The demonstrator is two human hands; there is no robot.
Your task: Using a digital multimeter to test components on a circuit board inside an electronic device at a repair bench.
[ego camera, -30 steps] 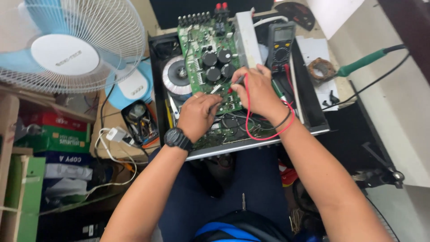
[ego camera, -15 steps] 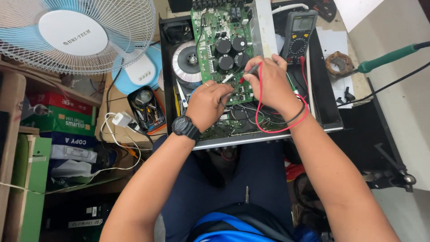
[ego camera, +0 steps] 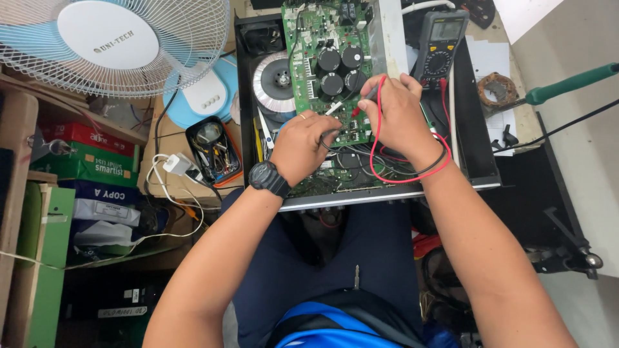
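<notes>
— Green was what filled my feed: the circuit board (ego camera: pixel 325 64) sat in the open black chassis (ego camera: pixel 480 154) on the bench, right in front of the person. What were the hands doing?

— I saw the left hand (ego camera: pixel 302 147) pinching a black probe (ego camera: pixel 330 134), fingers closed around it, tip down on the board's lower edge. The right hand (ego camera: pixel 396 115) gripped a red probe (ego camera: pixel 361 106) the same way, and its red lead (ego camera: pixel 412 177) looped round that wrist.

— And the meter?

— The multimeter (ego camera: pixel 440 48) lay just right of the board, inside the chassis. The two probe tips were near each other on the board, below the black capacitors (ego camera: pixel 336 69); I could not tell which parts they touched.

— Anything else?

— A fan (ego camera: pixel 109 42) stood at the left, a green-handled iron (ego camera: pixel 567 82) at the right.
</notes>
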